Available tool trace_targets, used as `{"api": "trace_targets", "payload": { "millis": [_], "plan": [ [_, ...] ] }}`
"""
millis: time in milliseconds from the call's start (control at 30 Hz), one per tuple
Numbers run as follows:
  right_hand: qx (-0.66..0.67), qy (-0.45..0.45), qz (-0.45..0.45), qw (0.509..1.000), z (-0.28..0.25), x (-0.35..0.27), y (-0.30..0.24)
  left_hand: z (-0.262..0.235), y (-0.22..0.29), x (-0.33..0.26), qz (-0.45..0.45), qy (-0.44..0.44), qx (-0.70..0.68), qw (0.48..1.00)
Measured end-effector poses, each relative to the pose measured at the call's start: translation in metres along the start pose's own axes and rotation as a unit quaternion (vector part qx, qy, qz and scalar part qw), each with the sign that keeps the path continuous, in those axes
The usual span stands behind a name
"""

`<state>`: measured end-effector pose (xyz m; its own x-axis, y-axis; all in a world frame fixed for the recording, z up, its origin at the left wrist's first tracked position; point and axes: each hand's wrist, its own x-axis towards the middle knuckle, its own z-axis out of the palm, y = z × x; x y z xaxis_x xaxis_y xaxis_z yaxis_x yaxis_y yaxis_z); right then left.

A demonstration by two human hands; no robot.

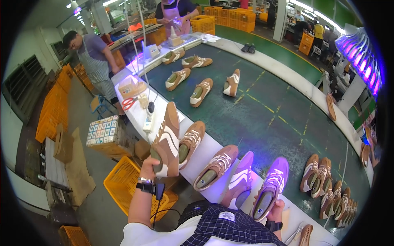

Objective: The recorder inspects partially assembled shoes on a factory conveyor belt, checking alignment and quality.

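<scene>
The brown-and-white shoe (167, 141) is being held up off the white tabletop (209, 147), just left of its near edge and above the yellow crate (123, 184) on the floor. Its long axis is running nearly upright, toe pointing up and away, heel down in the left hand (151, 165), whose fingers are wrapping shut around the heel end. The wrist below is wearing a black watch (146, 187) with a cable hanging from it. To the right of the held shoe, a second brown shoe (190, 142) is lying on the tabletop, close beside it but apparently not touching, toe pointing away. Further right a third brown shoe (216, 167) is lying at a similar slant. The right hand (276, 208) is gripping the heel of a shoe tinted purple by the lamp (270, 188), fingers closed on it; another purple-lit shoe (240, 180) is lying between that and the third shoe. The left hand is the nearer one to the row at the tabletop edge. Beyond the white strip, the dark green belt (262, 119) is offering open room, with scattered shoes further up. Left of the held shoe, the space is dropping to the floor, with crates and a cardboard box (107, 135).
</scene>
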<state>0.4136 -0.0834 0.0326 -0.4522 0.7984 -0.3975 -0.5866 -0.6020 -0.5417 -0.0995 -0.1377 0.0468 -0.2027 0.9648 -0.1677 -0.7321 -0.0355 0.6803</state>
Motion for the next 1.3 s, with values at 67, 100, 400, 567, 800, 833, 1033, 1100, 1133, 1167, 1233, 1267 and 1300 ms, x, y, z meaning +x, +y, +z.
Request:
{"api": "trace_targets", "payload": {
  "millis": [67, 100, 400, 567, 800, 833, 1033, 1100, 1133, 1167, 1233, 1267, 1300],
  "plan": [
    [0.015, -0.072, 0.004, 0.997, 0.022, 0.006, -0.012, 0.087, -0.009, -0.006, -0.031, -0.067, -0.031, 0.997],
    [0.013, -0.078, 0.004, 0.997, 0.026, 0.012, -0.014, 0.086, -0.022, -0.007, -0.054, -0.078, -0.035, 0.995],
    [0.032, -0.107, -0.015, 0.994, 0.007, 0.022, -0.007, 0.17, -0.105, 0.017, -0.126, -0.202, 0.075, 0.968],
    [0.095, -0.103, -0.042, 0.989, 0.0, 0.006, -0.009, 0.181, -0.13, 0.029, -0.187, -0.242, 0.114, 0.945],
    [0.131, -0.118, -0.112, 0.978, 0.012, -0.004, -0.019, 0.215, -0.138, 0.025, -0.173, -0.251, 0.173, 0.937],
    [0.123, -0.135, -0.119, 0.976, 0.031, -0.006, -0.03, 0.226, -0.137, 0.026, -0.126, -0.281, 0.175, 0.935],
    [-0.12, 0.068, -0.296, 0.945, 0.035, -0.001, -0.023, 0.27, -0.147, 0.035, -0.143, -0.329, 0.14, 0.923],
    [-0.378, 0.18, -0.391, 0.819, 0.036, -0.002, -0.026, 0.249, -0.164, 0.036, -0.217, -0.311, 0.105, 0.919],
    [-0.22, 0.118, -0.344, 0.905, 0.033, -0.002, -0.027, 0.241, -0.171, 0.034, -0.295, -0.3, 0.069, 0.904],
    [-0.053, 0.053, -0.285, 0.955, 0.031, -0.003, -0.028, 0.234, -0.177, 0.031, -0.293, -0.304, 0.041, 0.906],
    [0.116, 0.008, -0.203, 0.972, 0.03, -0.006, -0.029, 0.226, -0.182, 0.034, -0.328, -0.306, 0.003, 0.894],
    [0.118, 0.015, -0.203, 0.972, 0.03, -0.006, -0.03, 0.226, -0.183, 0.032, -0.36, -0.308, -0.033, 0.88],
    [0.107, 0.037, -0.2, 0.973, 0.031, -0.004, -0.031, 0.228, -0.185, 0.033, -0.347, -0.319, -0.042, 0.881]
  ]
}}
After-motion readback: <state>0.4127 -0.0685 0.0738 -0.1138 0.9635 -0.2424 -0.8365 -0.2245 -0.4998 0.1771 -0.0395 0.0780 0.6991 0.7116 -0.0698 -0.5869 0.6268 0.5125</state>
